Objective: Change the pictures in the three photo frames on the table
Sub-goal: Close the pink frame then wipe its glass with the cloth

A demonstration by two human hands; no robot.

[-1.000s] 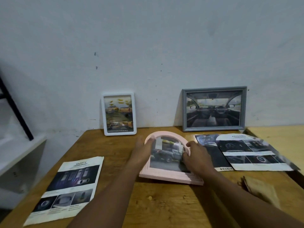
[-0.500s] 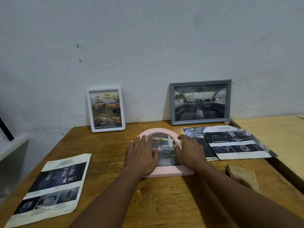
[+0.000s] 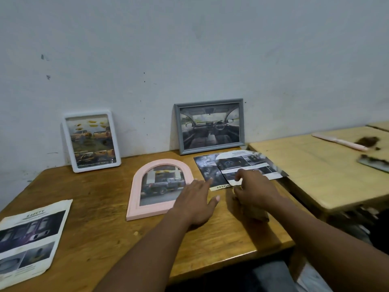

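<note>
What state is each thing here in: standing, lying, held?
White rectangular frame: leaning on wall, picture inside.
Grey rectangular frame: leaning on wall, picture inside.
Pink arched frame: flat on wooden table, picture inside.
Left hand: open, fingers straight.
Right hand: fingers curled at car brochure, grip unclear.
Safety leaflet: flat, untouched.

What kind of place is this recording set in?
Likely a plain workroom or storeroom: a scuffed bare wall, two worn wooden tables set side by side, and loose car brochure pages.

three frames (image 3: 92, 142) (image 3: 210, 126) (image 3: 134, 199), three leaflets (image 3: 29, 239) (image 3: 207, 171) (image 3: 246, 163), two hands (image 3: 195, 203) (image 3: 255, 190)
</note>
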